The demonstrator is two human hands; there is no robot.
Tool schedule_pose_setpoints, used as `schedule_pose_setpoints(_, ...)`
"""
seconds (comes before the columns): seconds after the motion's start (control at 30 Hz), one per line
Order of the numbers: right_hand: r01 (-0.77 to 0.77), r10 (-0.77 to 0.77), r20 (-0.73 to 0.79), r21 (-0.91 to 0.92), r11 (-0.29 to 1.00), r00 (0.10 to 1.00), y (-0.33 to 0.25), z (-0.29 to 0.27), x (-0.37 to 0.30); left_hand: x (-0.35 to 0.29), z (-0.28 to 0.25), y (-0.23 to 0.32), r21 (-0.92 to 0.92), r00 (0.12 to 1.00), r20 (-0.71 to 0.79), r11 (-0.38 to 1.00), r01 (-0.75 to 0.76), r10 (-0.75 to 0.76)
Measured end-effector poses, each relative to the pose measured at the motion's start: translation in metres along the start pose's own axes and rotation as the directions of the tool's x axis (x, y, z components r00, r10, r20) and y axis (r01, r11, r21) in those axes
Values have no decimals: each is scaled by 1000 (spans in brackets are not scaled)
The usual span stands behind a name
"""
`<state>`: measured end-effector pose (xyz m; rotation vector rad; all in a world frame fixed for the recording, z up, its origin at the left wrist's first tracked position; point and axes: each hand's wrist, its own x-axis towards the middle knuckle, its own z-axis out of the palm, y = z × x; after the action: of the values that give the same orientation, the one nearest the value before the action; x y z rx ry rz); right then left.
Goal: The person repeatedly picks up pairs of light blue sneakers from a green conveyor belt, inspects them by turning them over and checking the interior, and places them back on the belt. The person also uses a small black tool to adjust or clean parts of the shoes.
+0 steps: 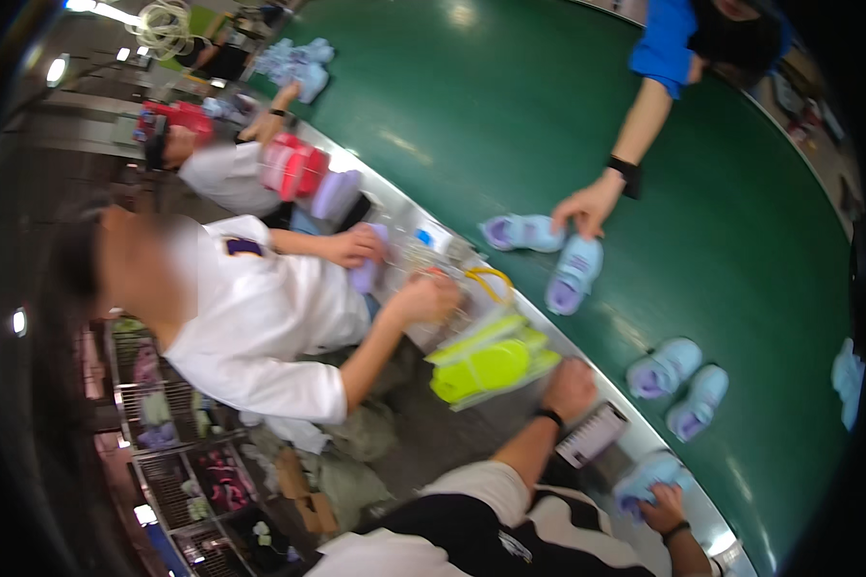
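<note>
My left hand [570, 387], with a dark band on its wrist, is blurred and looks closed; what its fingers hold, if anything, is hidden. Right beside it is a clear plastic bag of neon-yellow flat pieces [486, 370]; I cannot tell whether the hand grips it. At the lower right, my right hand [666, 507] is closed on a light blue shoe [645, 478] over the metal ledge of the table. Between my two hands, a phone [593, 435] in a pale case lies on that ledge.
Light blue shoes [704, 402] stand on the green table [433, 106]. Across it, a co-worker's hand [590, 205] touches another pair. To my left, a person in white [260, 317] handles a lilac shoe [366, 260]. Wire racks [168, 481] hold shoe parts behind.
</note>
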<state>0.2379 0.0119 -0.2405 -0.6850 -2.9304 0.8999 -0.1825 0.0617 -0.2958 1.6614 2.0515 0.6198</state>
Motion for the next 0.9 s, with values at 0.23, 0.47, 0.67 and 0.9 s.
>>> schedule_pose_setpoints(0.23, -10, 32, 166, -133, 991, 986, -11, -37, -6, -2, 4, 21, 110, 967, -150, 976, -190, 206)
schedule_pose_setpoints(0.47, -218, 219, -13, -160, 963, 976, -53, -45, -11, -7, 1, 35, 121, 953, -166, 965, -234, 252)
schedule_pose_setpoints(0.67, -373, 324, -230, -223, 900, 918, -70, -33, -17, 12, -29, 38, 70, 950, 258, 977, -201, 177)
schedule_pose_setpoints(0.9, -617, 439, -584, -137, 775, 682, -61, -64, -20, -17, -53, 64, -238, 939, 230, 950, -202, 257)
